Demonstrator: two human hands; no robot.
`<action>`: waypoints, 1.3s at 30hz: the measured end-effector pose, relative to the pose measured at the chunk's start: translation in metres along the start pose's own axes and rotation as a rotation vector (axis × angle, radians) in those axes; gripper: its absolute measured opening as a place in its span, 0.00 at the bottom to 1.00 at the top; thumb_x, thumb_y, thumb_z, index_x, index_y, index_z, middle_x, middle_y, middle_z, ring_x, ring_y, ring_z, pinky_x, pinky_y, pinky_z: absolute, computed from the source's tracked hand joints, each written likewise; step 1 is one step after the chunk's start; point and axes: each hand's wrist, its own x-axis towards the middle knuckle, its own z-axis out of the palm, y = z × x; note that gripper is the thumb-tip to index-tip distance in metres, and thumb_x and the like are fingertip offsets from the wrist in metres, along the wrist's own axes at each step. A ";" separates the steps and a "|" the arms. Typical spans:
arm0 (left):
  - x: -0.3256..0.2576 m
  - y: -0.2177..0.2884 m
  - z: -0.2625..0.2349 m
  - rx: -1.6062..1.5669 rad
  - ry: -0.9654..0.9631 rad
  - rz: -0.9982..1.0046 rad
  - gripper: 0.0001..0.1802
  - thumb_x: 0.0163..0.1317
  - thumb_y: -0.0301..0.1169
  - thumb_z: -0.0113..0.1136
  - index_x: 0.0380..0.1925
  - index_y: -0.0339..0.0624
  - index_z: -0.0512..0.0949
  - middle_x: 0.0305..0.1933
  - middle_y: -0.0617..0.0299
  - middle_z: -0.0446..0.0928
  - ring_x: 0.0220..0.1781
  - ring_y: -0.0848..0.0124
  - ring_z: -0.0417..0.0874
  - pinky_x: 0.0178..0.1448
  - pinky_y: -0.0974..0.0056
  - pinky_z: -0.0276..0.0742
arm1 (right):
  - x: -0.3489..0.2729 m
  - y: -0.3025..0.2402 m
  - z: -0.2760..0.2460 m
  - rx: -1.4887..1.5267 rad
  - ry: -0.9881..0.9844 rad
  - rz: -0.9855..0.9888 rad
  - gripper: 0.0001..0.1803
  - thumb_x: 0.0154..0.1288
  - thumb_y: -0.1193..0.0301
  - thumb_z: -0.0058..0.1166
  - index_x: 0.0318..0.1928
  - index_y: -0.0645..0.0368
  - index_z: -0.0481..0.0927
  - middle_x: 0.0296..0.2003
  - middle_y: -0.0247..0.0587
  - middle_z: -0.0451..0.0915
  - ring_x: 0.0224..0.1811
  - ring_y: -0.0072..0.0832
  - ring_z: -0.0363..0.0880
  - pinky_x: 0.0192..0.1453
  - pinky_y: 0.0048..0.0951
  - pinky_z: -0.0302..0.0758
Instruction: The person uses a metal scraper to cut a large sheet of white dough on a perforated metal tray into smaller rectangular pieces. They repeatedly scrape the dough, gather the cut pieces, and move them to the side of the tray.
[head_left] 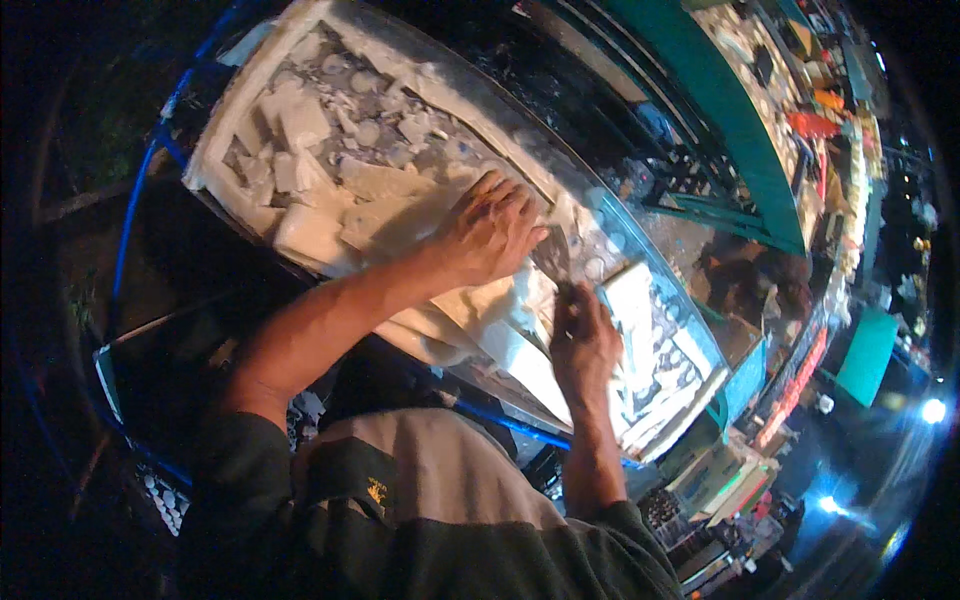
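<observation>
A long, pale-rimmed tray (222,125) runs slantwise in front of me, filled with cream-coloured sheets and broken flat pieces (298,122). My right hand (585,335) grips the lower end of a tool with a flat greyish blade (553,255), perhaps a scraper; its handle is mostly hidden by the fingers. The blade points up, away from me, over the tray. My left hand (492,230) is closed above the middle of the tray, its fingertips close to the blade. What its curled fingers hold, if anything, is hidden. Beneath both hands lie smooth, cream-coloured sheets (320,235).
Small round pieces (365,82) lie among the tray's contents. A blue pipe frame (130,215) stands at the left. Beyond the tray, a large green panel (770,190) curves along the right. Further right is a cluttered bench (820,100), with bright lamps (932,410) below it.
</observation>
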 end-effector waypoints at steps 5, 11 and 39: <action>-0.015 0.038 0.033 -0.320 -0.040 0.225 0.31 0.76 0.48 0.48 0.59 0.28 0.76 0.65 0.37 0.75 0.73 0.44 0.71 0.82 0.45 0.57 | -0.023 -0.002 0.031 -0.073 0.070 0.103 0.14 0.67 0.70 0.62 0.52 0.56 0.82 0.31 0.51 0.83 0.30 0.50 0.84 0.32 0.47 0.79; 0.021 0.010 0.044 -0.155 0.047 0.211 0.33 0.78 0.50 0.45 0.63 0.26 0.74 0.68 0.35 0.73 0.76 0.44 0.68 0.83 0.46 0.55 | 0.038 -0.003 0.047 -0.016 0.059 0.165 0.17 0.65 0.69 0.59 0.54 0.55 0.80 0.32 0.54 0.82 0.34 0.55 0.83 0.37 0.52 0.77; 0.028 -0.103 -0.005 0.356 0.066 -0.204 0.27 0.79 0.44 0.44 0.74 0.51 0.68 0.76 0.38 0.64 0.78 0.36 0.61 0.83 0.38 0.47 | 0.134 -0.012 0.046 -0.156 -0.020 -0.550 0.10 0.71 0.60 0.59 0.41 0.53 0.81 0.23 0.51 0.82 0.25 0.50 0.84 0.27 0.51 0.78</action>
